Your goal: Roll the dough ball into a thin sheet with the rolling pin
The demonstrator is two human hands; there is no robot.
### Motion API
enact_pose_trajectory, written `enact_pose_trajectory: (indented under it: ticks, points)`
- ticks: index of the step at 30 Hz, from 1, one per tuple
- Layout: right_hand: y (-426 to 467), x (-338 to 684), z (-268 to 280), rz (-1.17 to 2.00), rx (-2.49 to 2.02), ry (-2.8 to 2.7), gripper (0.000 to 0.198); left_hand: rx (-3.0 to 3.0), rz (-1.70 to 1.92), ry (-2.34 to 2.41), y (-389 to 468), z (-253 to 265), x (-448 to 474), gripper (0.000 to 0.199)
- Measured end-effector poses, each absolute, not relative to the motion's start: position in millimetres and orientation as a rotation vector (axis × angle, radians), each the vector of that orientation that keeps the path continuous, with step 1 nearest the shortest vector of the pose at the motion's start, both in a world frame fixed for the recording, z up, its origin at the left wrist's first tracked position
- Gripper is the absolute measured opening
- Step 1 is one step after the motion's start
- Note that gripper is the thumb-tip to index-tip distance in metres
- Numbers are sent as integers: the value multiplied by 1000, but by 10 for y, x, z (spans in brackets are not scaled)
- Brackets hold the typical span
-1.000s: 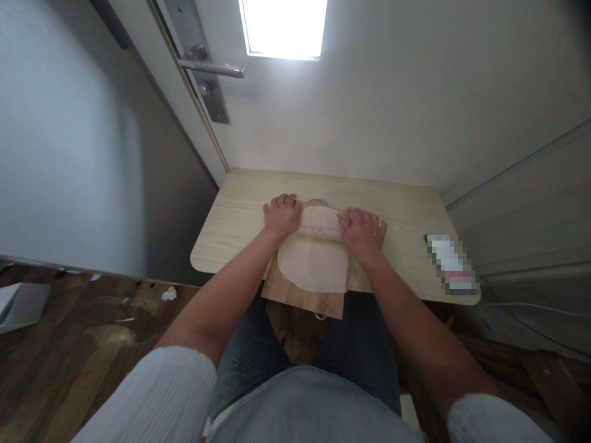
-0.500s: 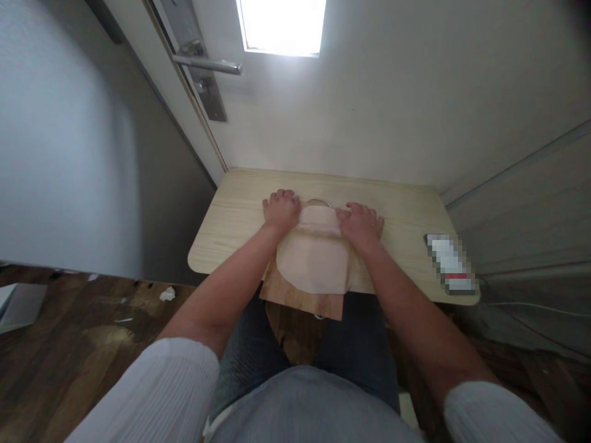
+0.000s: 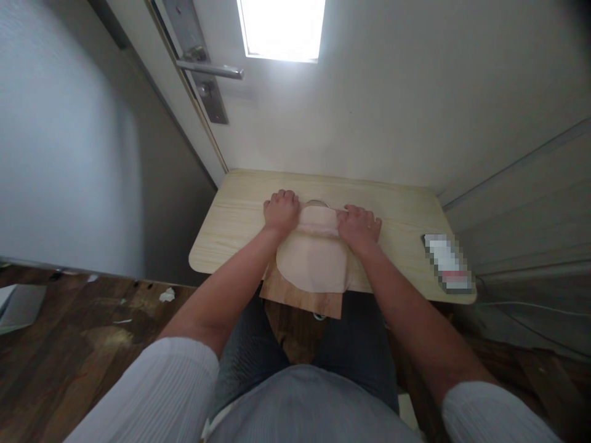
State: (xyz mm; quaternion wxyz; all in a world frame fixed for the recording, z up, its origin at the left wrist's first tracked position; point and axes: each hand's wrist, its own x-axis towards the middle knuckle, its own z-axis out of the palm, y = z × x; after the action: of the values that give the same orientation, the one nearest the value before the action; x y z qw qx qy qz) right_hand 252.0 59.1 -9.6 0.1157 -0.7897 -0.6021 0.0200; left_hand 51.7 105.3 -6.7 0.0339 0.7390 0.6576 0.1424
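Note:
A thin pale sheet that looks like rolled-out dough (image 3: 314, 267) lies over a wooden board (image 3: 300, 300), its near edge rounded. Across its far part runs a pale bar, which looks like a rolling pin (image 3: 318, 229), close in colour to the sheet. My left hand (image 3: 281, 210) is closed at the bar's left end, fingers curled down and away from me. At the right end, my right hand (image 3: 361, 224) is closed in the same way. My hands hide both ends of the bar. A thin curved handle (image 3: 318, 202) shows beyond the sheet.
Under the board is a light wood table (image 3: 406, 203) against a pale door with a lever handle (image 3: 210, 69). A phone-like, blurred-out object (image 3: 447, 263) lies at the table's right end. The board juts past the table's near edge. Scraps (image 3: 167, 295) lie on the floor at left.
My right hand has shifted very slightly left and toward me. My left hand, the sheet and the board look much the same; the view has tilted a little.

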Motion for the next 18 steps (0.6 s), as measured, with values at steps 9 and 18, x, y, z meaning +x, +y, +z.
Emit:
enact_pose_trajectory:
  ticks: [9,18]
  points:
    - [252,2455,-176,-100,-2241,-1785,44,2324,515,1950,788,-105,449,41]
    - [-304,2473,-342,-200,-1983,-1839,46,2368,577,1903,243,-206,336,35]
